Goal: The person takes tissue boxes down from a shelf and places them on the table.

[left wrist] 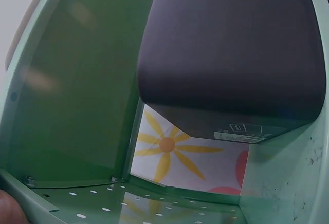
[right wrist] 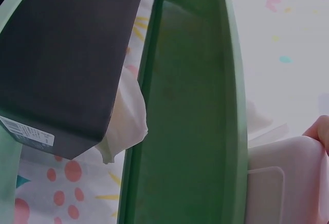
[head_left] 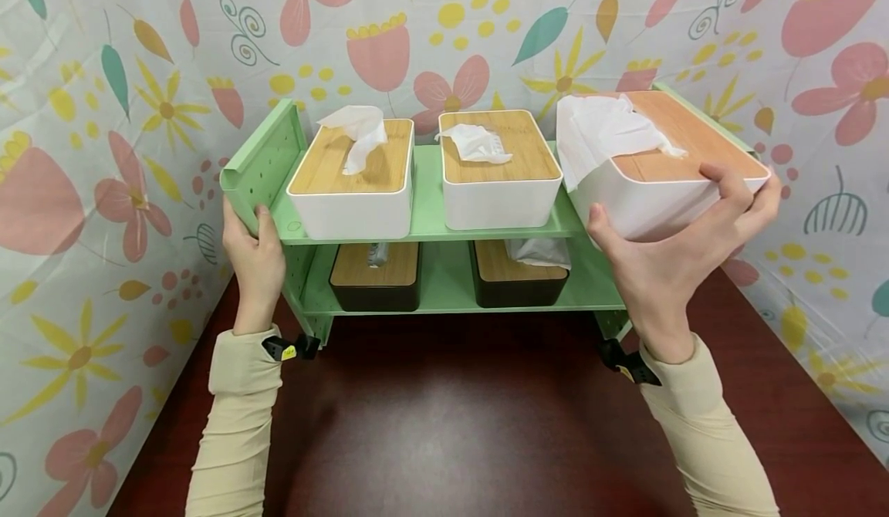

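My right hand (head_left: 670, 266) grips a white tissue box (head_left: 642, 204) with a wood-look lid, thumb on its near left face and fingers around its right side. The box is tilted at the right end of the upper shelf, and a white tissue drapes over its left edge. In the right wrist view, part of its white underside (right wrist: 298, 180) shows beside the shelf edge. My left hand (head_left: 258, 274) holds the left side panel (head_left: 260, 166) of the green shelf rack (head_left: 427, 193), thumb on the inner side.
Two more white tissue boxes, a left one (head_left: 354, 212) and a middle one (head_left: 500, 204), stand on the upper shelf. Below sit a left black tissue box (head_left: 375, 297) and a right black tissue box (head_left: 521, 292). The rack stands on a dark red table (head_left: 444, 424) before a floral curtain (head_left: 444, 31).
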`<action>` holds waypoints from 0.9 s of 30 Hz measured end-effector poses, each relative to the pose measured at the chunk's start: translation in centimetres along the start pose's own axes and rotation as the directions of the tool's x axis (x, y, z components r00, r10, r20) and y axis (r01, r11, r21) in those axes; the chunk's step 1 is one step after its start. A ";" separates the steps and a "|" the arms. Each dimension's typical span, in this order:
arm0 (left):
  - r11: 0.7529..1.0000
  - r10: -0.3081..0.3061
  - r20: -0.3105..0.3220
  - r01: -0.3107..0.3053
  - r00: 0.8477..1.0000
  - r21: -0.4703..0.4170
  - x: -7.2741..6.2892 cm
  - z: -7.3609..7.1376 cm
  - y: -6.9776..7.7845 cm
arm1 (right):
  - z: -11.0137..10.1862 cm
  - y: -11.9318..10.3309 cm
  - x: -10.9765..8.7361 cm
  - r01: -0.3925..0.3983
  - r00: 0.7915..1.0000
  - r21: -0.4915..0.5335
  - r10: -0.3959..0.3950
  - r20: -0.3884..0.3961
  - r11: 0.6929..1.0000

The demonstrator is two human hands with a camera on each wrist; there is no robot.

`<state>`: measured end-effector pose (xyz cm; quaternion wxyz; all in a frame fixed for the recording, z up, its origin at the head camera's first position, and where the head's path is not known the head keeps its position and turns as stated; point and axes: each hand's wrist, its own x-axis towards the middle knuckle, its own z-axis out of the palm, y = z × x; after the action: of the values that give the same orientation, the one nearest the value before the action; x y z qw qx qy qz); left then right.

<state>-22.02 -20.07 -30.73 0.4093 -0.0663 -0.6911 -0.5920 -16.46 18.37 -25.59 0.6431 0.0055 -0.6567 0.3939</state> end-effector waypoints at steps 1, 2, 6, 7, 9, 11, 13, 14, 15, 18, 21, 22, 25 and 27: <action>1.000 -0.003 0.000 0.003 1.000 -0.001 0.0 0.0 0.0 | 0.0 0.0 0.0 0.004 1.000 -0.001 -0.004 0.003 1.000; 1.000 -0.004 -0.001 0.004 1.000 0.000 0.0 0.0 0.0 | -0.1 0.1 0.0 0.005 1.000 0.001 -0.005 0.005 1.000; 1.000 -0.009 -0.012 0.008 1.000 -0.009 0.0 0.0 -0.2 | -0.2 0.1 0.0 0.007 1.000 0.028 -0.007 0.017 1.000; 1.000 -0.010 -0.017 0.010 1.000 -0.013 0.0 0.0 -0.2 | -0.3 0.0 0.0 0.001 1.000 0.038 -0.002 0.017 0.999; 1.000 -0.010 -0.028 0.010 1.000 -0.021 0.0 0.1 -0.3 | -0.4 -0.1 -0.1 -0.009 1.000 0.055 0.008 0.018 0.998; 1.000 -0.009 -0.034 0.009 0.999 -0.026 0.1 0.2 -0.3 | -0.4 -0.1 -0.1 -0.006 1.000 0.057 0.005 0.017 0.998; 1.000 -0.009 -0.042 0.007 0.999 -0.029 0.1 0.3 -0.3 | -0.4 -0.2 -0.1 0.004 1.000 0.050 -0.005 0.015 0.999; 1.000 -0.008 -0.044 0.006 0.999 -0.028 0.1 0.3 -0.3 | -0.5 -0.2 -0.1 0.007 1.000 0.043 -0.008 0.016 0.999; 1.000 -0.009 -0.045 0.007 0.999 -0.029 0.1 0.3 -0.3 | -0.5 -0.3 -0.1 0.010 1.000 0.036 -0.011 0.016 0.999; 1.000 -0.012 -0.044 0.011 0.999 -0.026 0.1 0.2 -0.3 | -0.5 -0.6 -0.1 0.009 1.000 0.031 -0.010 0.015 0.999; 1.000 -0.014 -0.026 0.013 1.000 -0.028 0.1 0.2 -0.2 | -0.6 -0.8 -0.1 0.008 1.000 0.034 -0.008 0.013 0.999; 1.000 -0.013 -0.020 0.012 1.000 -0.027 0.1 0.2 -0.2 | -0.6 -0.8 -0.1 0.007 1.000 0.034 -0.008 0.012 0.999; 1.000 -0.010 -0.008 0.010 1.000 -0.026 0.2 0.2 -0.2 | -0.7 -0.9 -0.2 0.007 1.000 0.029 -0.007 0.011 1.000; 1.000 -0.010 -0.012 0.010 1.000 -0.023 0.1 0.2 -0.2 | -0.8 -1.0 -0.3 0.000 1.000 0.026 0.000 0.012 1.000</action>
<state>-22.32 -20.06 -30.79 0.4099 -0.0640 -0.6819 -0.6024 -15.23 18.01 -25.45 0.6390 0.0163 -0.6554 0.4023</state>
